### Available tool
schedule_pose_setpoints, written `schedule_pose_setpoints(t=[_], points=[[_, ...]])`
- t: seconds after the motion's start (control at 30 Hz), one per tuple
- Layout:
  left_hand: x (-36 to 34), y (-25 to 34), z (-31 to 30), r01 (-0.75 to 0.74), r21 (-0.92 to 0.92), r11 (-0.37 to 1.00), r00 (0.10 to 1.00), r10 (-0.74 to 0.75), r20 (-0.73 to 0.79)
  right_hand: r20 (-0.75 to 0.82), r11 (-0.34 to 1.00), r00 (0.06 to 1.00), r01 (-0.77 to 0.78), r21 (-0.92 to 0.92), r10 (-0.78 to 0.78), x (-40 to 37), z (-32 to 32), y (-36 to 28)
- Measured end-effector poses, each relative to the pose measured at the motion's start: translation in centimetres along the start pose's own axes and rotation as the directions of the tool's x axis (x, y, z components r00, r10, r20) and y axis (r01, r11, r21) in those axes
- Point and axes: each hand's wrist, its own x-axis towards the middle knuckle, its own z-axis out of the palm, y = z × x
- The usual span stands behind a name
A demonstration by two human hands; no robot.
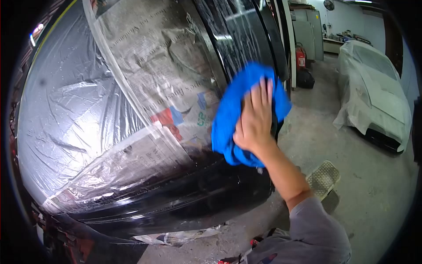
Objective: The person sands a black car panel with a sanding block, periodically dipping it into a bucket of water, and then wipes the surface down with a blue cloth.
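Note:
My right hand [255,116] lies on a bright blue cloth [231,119], its fingers stretched over the top and the thumb at the left side. The bunched cloth rests against a glossy black car panel [241,39], beside the newspaper masking. Whitish wet streaks run down the dark panel above the cloth. Sheets of newspaper [162,57] and clear plastic film [66,114] cover the area left of my hand, joined by masking tape [118,79]. Below them shows the black bumper [184,198], with water drops on it. My left hand is out of view.
Another car [373,88] under pale covering stands at the right. A red fire extinguisher [300,57] and a black bag [305,80] are by the back wall area. A metal step with a perforated top [324,178] is on the concrete floor [365,193] near my arm.

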Motion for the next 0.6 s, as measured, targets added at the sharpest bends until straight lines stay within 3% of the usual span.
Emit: schedule_pose_setpoints(t=[0.1,0.13,0.17,0.2,0.27,0.37,0.43,0.53,0.6], points=[[0.4,1.5,0.9,-0.004,0.004,1.0,1.0,0.003,0.01,-0.208,0.974,0.952,0.21,-0.087,-0.224,14.1,1.0,2.6],[0.4,1.8,0.6,0.001,0.009,1.0,1.0,-0.001,0.003,-0.203,0.964,0.943,0.263,-0.025,-0.263,17.8,1.2,3.5],[0.3,1.9,0.4,0.001,0.009,1.0,1.0,-0.001,0.003,0.067,0.991,0.996,0.071,-0.109,-0.064,20.6,1.9,5.0],[0.2,1.8,0.1,0.001,0.013,1.0,1.0,-0.001,-0.003,-0.199,0.974,0.954,0.211,-0.081,-0.223,22.9,2.6,4.5],[0.0,1.4,-0.3,0.0,0.013,1.0,1.0,0.0,-0.009,-0.176,0.971,0.957,0.216,-0.099,-0.231,22.5,2.1,4.1],[0.3,0.7,-0.6,0.001,-0.001,1.0,1.0,-0.001,-0.007,-0.119,0.95,0.943,0.312,-0.013,-0.311,15.7,0.2,3.4],[0.7,-0.4,-1.6,-0.009,-0.027,1.0,1.0,0.009,0.005,-0.176,0.964,0.949,0.265,-0.004,-0.262,8.4,0.1,2.6],[1.5,-4.3,-2.2,-0.033,-0.115,0.993,0.999,0.036,0.021,0.052,0.997,0.996,0.077,-0.023,-0.076,-7.5,1.2,2.5],[1.5,-8.2,-2.0,-0.061,-0.194,0.979,0.998,0.063,0.004,-0.091,0.995,0.993,0.063,-0.081,-0.07,-19.1,3.9,1.7]])
